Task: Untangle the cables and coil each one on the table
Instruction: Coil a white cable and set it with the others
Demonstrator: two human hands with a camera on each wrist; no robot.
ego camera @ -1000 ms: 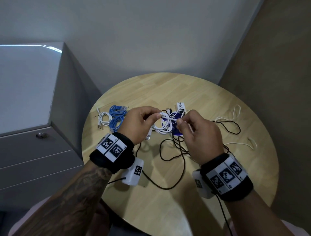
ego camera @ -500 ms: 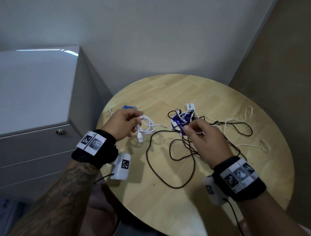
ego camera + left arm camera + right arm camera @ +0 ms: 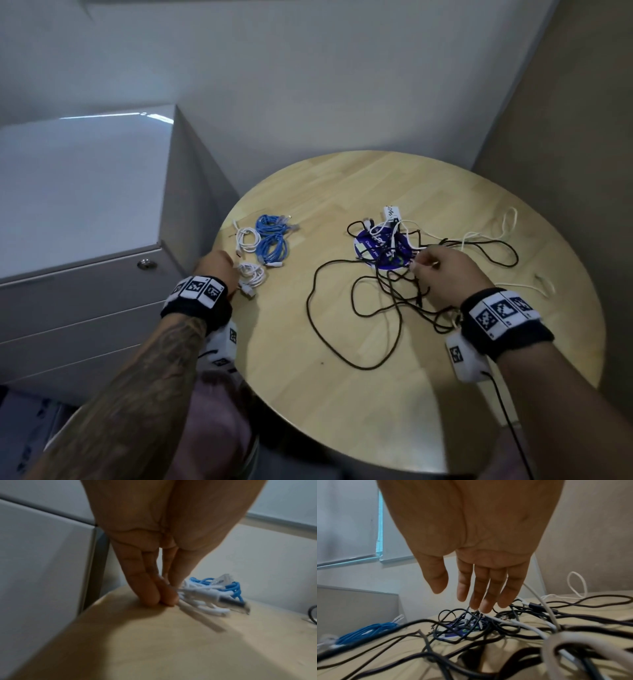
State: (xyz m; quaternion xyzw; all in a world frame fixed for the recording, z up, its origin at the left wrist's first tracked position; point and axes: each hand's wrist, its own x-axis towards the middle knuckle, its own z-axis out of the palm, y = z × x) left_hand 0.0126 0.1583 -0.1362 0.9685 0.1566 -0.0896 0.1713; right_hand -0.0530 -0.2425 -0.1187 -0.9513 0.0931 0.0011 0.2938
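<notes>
The round wooden bench [image 3: 394, 394] carries all the cables; a grey cabinet [image 3: 85, 240] stands at its left. The largest item on the bench is the tangle [image 3: 407, 274] of black and white cables, lying right of centre over a blue round sticker [image 3: 383, 251], with black loops running toward the near edge and white strands trailing to the far right.

At the left edge lie the finished items: two blue coils [image 3: 272, 240], a white coil [image 3: 247, 238] just left of them, and nearer to the person a second white coil [image 3: 251, 274].

The left hand [image 3: 215, 270] is beside that near white coil. In the left wrist view its fingers [image 3: 147, 588] are straight, tips on the bench, touching the coil's edge; the grip is released and nothing is curled round the cable. The picture is blurred, so whether the hand is parting from the coil cannot be told.

The right hand [image 3: 445, 274] hovers over the near right part of the tangle. In the right wrist view its fingers [image 3: 481, 595] hang relaxed and spread just above the strands; the grip is released and holds nothing.

Judgement: the near white coil looks set down, and the tangle is the remaining work. It lies directly beneath and slightly left of the right hand, which is much the nearer; the left hand is well apart from it, to the left. The white strands run roughly left to right from the sticker, so a pull toward the right seems to suit them.
</notes>
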